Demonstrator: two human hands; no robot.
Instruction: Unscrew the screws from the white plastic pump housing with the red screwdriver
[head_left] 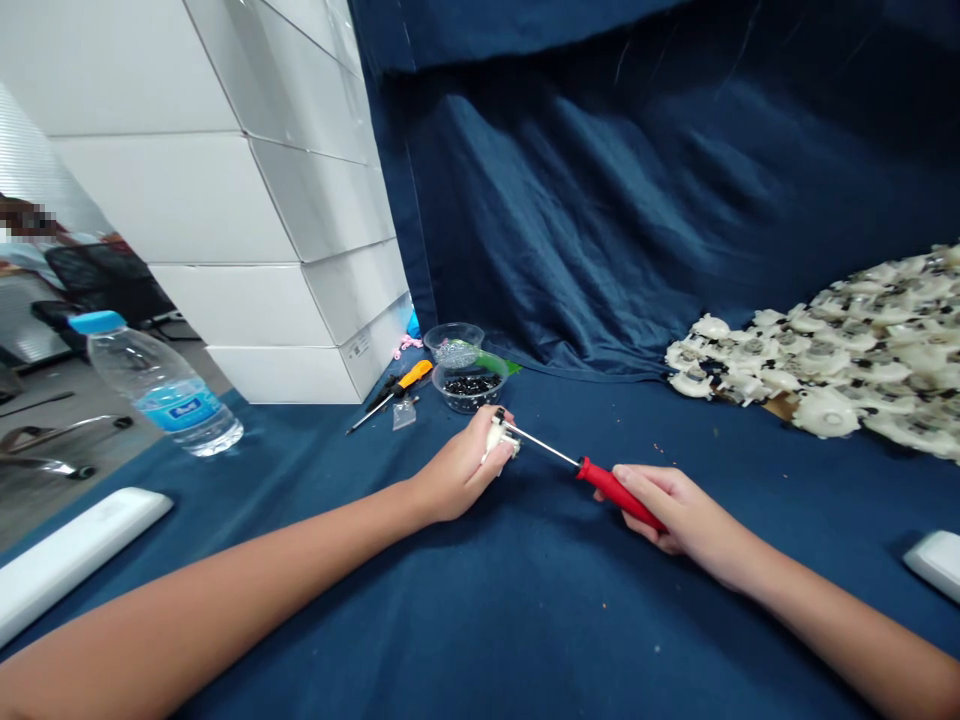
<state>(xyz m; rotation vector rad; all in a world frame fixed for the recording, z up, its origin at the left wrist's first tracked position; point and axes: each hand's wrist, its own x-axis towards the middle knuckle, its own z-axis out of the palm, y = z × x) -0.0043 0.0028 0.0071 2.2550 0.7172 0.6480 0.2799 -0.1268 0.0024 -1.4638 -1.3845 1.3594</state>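
Observation:
My left hand (pixel 459 468) is closed around a small white plastic part (pixel 495 440) with black bits on it, held above the blue cloth. In my right hand (pixel 671 508) is a screwdriver with a red handle (pixel 611 490). Its metal shaft points left, and the tip meets the upper side of the white part, though the exact contact is too small to make out. Just beyond my left hand stand two clear round tubs, one with black screws (pixel 471 384) and one with silvery small pieces (pixel 454 350).
White boxes (pixel 277 300) are stacked at the back left, with a water bottle (pixel 169 390) in front. An orange-handled screwdriver (pixel 414 375) lies beside a small plastic bag (pixel 404 414). White parts (pixel 825 370) are heaped at the right. A person sits in the far left background.

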